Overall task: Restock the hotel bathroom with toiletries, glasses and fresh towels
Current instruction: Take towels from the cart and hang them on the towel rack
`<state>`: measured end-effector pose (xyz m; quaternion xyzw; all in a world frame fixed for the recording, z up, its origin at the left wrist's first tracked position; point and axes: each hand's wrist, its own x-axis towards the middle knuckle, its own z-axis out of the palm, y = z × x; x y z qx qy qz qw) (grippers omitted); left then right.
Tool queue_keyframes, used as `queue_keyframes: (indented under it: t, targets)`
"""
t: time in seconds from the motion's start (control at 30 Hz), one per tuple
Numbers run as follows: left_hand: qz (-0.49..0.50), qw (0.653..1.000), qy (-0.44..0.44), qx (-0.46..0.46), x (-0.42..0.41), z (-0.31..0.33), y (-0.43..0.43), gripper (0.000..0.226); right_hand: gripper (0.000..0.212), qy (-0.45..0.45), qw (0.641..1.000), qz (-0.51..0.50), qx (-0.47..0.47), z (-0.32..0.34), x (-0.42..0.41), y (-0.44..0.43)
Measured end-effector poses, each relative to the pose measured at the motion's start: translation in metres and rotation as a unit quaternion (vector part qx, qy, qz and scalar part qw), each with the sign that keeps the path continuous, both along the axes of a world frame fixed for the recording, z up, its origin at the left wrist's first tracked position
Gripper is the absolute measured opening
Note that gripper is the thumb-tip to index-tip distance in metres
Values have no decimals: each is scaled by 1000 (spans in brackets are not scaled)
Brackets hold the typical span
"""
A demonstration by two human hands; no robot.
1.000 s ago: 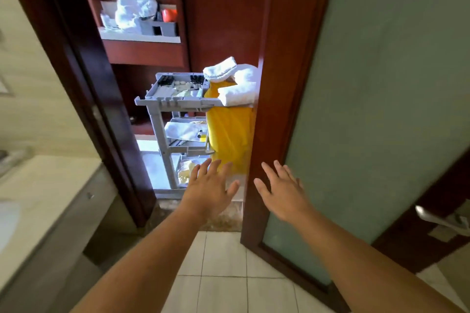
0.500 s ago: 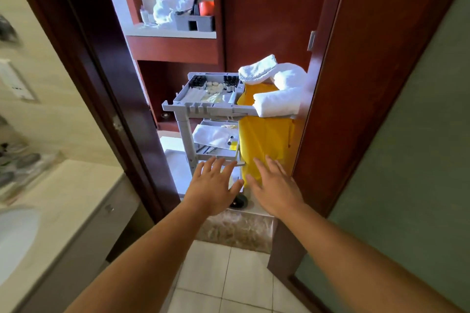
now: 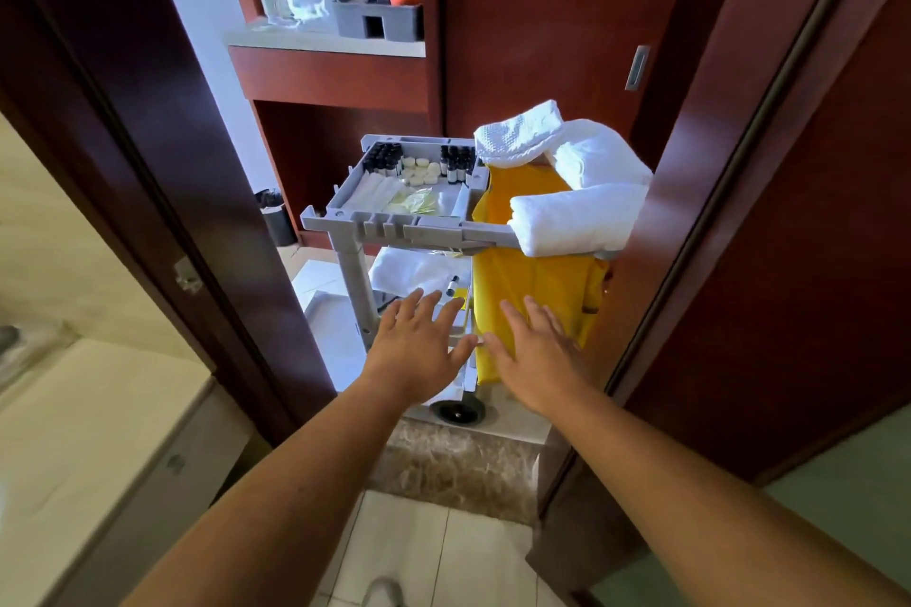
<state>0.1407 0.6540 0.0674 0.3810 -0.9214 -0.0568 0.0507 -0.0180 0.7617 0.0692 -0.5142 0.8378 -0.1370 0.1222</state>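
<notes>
A grey housekeeping cart [image 3: 394, 229] stands just outside the bathroom doorway. Its top tray holds small dark toiletry bottles [image 3: 382, 158], round white soaps [image 3: 419, 170] and packets. Folded white towels [image 3: 579, 217] lie over its yellow bag [image 3: 537, 281], with more white linen [image 3: 414, 269] on the lower shelf. My left hand [image 3: 419, 350] and my right hand [image 3: 535, 355] stretch forward side by side, palms down, fingers straight, holding nothing. Both hover in front of the cart's lower part without touching it.
Dark wooden door frame posts [image 3: 207, 192] flank the opening, and the door [image 3: 798, 232] stands open on the right. A beige vanity counter [image 3: 84, 434] runs along the left. A wooden shelf [image 3: 325, 39] behind the cart carries a grey caddy and a white bag.
I have moved closer to the doorway and the cart looks larger. Both hands have stayed outstretched with fingers straight and drawn closer together.
</notes>
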Motion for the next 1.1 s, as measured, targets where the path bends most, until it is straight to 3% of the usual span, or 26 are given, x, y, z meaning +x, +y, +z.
queue_keyframes:
  t: [0.17, 0.57, 1.1]
  targets:
    - [-27, 999, 2, 28, -28, -15, -76, 67, 68, 14, 1000, -20, 16, -11, -15, -62]
    - [-132, 990, 9, 42, -77, -14, -278, 68, 70, 59, 990, -126, 36, -8, -58, -223]
    - [-168, 984, 5, 65, -198, -26, -397, 68, 64, 19, 983, -181, -24, -8, -153, -333]
